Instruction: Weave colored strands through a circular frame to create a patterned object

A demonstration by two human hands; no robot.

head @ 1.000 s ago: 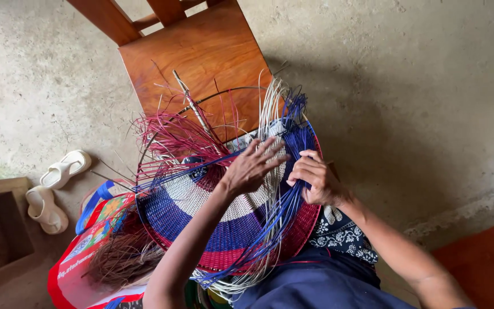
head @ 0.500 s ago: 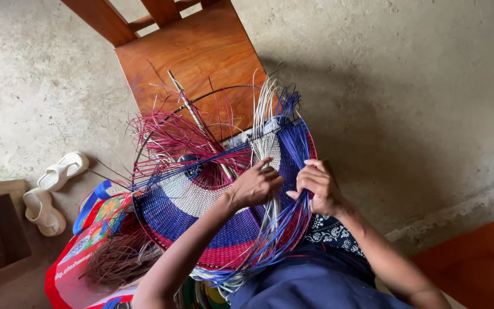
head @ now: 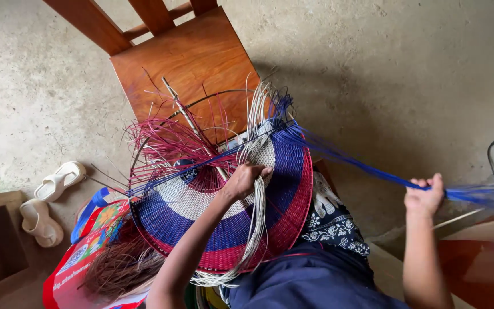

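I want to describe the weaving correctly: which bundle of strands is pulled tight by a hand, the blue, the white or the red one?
The blue strands: the right hand grips them, stretched straight sideways from the woven disc. The white strands and red strands hang loose.
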